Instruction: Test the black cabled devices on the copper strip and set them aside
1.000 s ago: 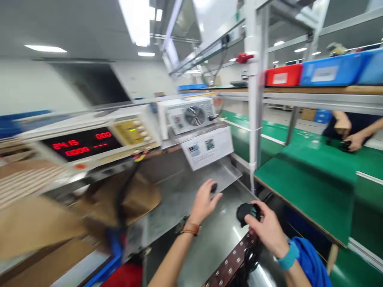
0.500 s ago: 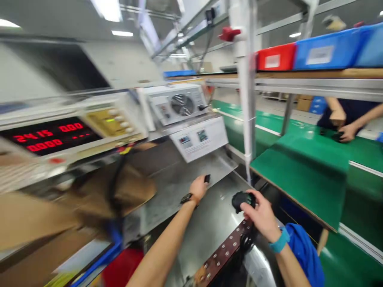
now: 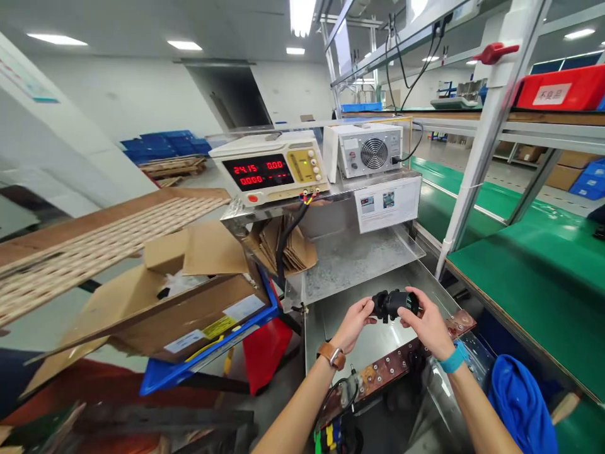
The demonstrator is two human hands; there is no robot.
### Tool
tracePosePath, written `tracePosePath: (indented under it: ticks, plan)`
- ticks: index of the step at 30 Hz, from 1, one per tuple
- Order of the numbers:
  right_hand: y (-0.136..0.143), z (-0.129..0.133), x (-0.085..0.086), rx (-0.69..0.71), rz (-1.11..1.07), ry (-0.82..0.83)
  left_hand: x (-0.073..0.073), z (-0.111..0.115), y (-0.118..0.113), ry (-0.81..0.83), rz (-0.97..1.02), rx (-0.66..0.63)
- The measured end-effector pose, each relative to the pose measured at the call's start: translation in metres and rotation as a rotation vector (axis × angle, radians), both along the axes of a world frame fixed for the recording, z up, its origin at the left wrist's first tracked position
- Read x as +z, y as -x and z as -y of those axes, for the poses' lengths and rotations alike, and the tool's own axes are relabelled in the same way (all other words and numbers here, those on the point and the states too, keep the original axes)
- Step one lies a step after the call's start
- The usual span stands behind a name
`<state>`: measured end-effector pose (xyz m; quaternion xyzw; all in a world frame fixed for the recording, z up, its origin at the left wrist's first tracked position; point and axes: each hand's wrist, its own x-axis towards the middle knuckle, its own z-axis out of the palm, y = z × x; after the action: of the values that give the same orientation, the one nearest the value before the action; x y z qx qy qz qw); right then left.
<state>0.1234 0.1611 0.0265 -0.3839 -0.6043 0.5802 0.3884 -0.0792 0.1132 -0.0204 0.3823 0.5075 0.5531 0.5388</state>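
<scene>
My left hand [image 3: 353,323], with a brown watch strap at the wrist, grips the left end of a black cylindrical part [image 3: 393,304]. Its other end sits between the thumb and fingers of my right hand [image 3: 429,323], which has a teal band at the wrist. The part lies about level above a metal tray [image 3: 338,325]. Below my hands runs a reddish-brown strip [image 3: 384,371] with rows of metal studs. Whether the black part is one piece or two joined pieces cannot be made out.
A power supply [image 3: 265,170] with red digits and a white fan unit [image 3: 371,151] stand behind the tray. An open cardboard box [image 3: 189,315] is at the left, a green tabletop [image 3: 510,271] at the right. A blue cloth [image 3: 524,403] hangs lower right.
My left hand has come back from the metal surface to the black part in my right hand, and both now hold it. The view has turned left.
</scene>
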Motion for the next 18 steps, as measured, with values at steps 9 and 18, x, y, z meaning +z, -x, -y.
tracePosePath:
  ticks: [9,18]
  plan:
    - [0.024,0.006,-0.016,0.121,0.126,-0.187,-0.002,0.018,0.013,-0.033,-0.217,0.08]
    - [0.023,0.005,-0.014,0.249,0.163,-0.282,0.005,0.018,0.015,-0.038,-0.24,0.107]
